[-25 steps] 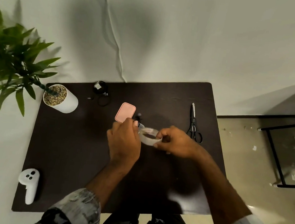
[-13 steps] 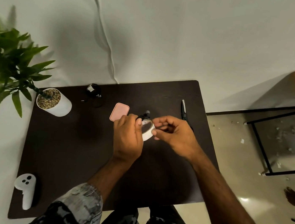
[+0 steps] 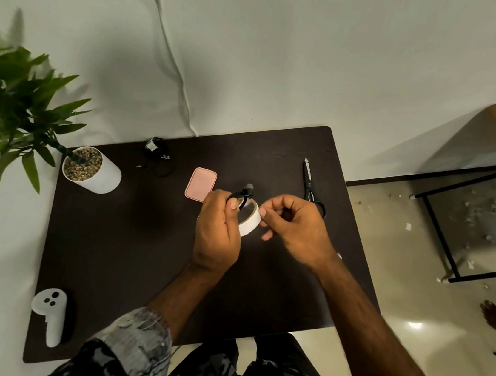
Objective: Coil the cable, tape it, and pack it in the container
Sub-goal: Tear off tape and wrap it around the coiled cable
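My left hand (image 3: 218, 228) holds a white roll of tape (image 3: 250, 219) together with a small coiled black cable (image 3: 243, 193), whose plug end sticks up above my thumb. My right hand (image 3: 292, 224) is just right of the roll, its thumb and forefinger pinched at the roll's rim; whether they hold the tape's end I cannot tell. A pink rounded container (image 3: 201, 184) lies on the dark table (image 3: 126, 251) just left of my hands. Black scissors (image 3: 311, 184) lie shut to the right.
A second black cable bundle (image 3: 157, 153) lies at the table's back edge. A white pot with a green plant (image 3: 91, 170) stands at the back left. A white controller (image 3: 51, 315) lies at the front left corner. A metal frame (image 3: 452, 241) stands on the floor to the right.
Both hands have lifted slightly and the tape roll has tilted up on edge in my left hand. My right hand's fingers moved from gripping the roll's side to pinching at its rim.
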Demonstrator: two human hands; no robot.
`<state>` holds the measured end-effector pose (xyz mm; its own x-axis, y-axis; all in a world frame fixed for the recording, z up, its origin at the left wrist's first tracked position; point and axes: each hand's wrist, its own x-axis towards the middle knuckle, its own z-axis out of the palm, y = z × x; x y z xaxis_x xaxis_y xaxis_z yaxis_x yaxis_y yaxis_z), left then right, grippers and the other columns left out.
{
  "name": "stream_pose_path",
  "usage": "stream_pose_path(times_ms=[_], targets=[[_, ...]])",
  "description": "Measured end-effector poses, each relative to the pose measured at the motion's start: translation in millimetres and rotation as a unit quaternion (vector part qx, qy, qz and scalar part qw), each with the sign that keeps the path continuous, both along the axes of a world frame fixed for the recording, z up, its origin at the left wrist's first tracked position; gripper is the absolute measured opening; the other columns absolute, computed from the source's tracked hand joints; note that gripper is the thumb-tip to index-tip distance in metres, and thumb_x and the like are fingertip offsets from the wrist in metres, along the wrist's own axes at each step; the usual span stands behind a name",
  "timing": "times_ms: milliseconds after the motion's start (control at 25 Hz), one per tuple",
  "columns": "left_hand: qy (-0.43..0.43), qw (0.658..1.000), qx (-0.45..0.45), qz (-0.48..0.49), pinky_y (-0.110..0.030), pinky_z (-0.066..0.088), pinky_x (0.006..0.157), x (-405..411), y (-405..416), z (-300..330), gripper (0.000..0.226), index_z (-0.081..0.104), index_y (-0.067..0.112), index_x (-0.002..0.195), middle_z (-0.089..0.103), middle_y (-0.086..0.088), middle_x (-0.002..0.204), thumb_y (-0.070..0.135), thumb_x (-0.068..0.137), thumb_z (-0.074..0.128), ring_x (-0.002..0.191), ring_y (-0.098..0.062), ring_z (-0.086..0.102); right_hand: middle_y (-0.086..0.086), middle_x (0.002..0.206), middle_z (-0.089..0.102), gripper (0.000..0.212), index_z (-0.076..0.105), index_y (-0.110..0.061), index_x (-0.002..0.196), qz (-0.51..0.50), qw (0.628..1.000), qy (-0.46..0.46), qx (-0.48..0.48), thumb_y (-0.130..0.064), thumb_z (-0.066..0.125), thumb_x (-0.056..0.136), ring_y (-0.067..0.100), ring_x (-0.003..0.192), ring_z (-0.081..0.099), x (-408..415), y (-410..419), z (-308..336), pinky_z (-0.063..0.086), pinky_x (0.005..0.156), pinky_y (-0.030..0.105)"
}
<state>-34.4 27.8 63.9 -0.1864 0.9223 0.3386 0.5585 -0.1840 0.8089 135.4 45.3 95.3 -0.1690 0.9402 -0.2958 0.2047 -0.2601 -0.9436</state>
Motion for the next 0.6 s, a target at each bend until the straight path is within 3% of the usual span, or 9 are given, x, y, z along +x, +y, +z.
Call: stream_pose_path(times_ms=[120,280,440,520,600], targets=[[-0.008,1.000,0.003,0.001,-0.033,0.046,0.062,0.5,-3.0,4.1,0.024,0.052,0.014,0.099,0.055,-0.003,0.084,0.029,0.109,0.036,0.072,-0.021,0.055,0.014,0.092,0.070,0.004,0.071,-0.012,0.101,0.025,0.998,-0.046,0.041,-0.015,0.068,0.099,0.022,0.067,0.073,1.2,-1.4,6.4,0.064,0.064,0.035],[-0.033,0.999,0.000,0.006,-0.033,0.049,0.060,3.0,-5.6,11.2,0.027,0.052,0.016,0.102,0.057,-0.003,0.084,0.034,0.109,0.034,0.071,-0.022,0.059,-0.001,0.102,0.062,0.002,0.066,-0.015,0.099,0.043,0.989,-0.107,0.091,-0.014,0.065,0.100,0.013,0.073,0.067,-0.8,-5.3,15.7,0.062,0.062,0.026],[-0.056,0.998,0.005,0.000,-0.035,0.051,0.060,4.0,-7.5,16.0,0.026,0.053,0.017,0.102,0.058,-0.004,0.083,0.034,0.109,0.034,0.070,-0.023,0.059,-0.007,0.097,0.061,0.005,0.063,-0.017,0.098,0.052,0.974,-0.177,0.129,-0.012,0.065,0.099,0.008,0.077,0.062,-1.6,-6.8,19.9,0.054,0.068,0.018],[-0.057,0.998,0.011,0.002,-0.032,0.050,0.062,5.1,-8.7,17.5,0.024,0.053,0.017,0.104,0.059,-0.005,0.084,0.032,0.109,0.035,0.072,-0.021,0.060,-0.005,0.093,0.066,0.003,0.065,-0.017,0.099,0.033,0.978,-0.160,0.131,-0.013,0.066,0.099,0.011,0.075,0.067,-1.8,-7.7,19.7,0.058,0.069,0.022],[-0.062,0.998,0.015,0.013,-0.025,0.050,0.065,5.8,-9.6,18.9,0.018,0.052,0.021,0.107,0.062,-0.006,0.087,0.029,0.108,0.036,0.075,-0.018,0.061,0.003,0.090,0.074,0.004,0.071,-0.013,0.103,-0.013,0.993,-0.062,0.101,-0.014,0.069,0.099,0.018,0.071,0.074,-1.7,-9.7,21.2,0.064,0.069,0.030]])
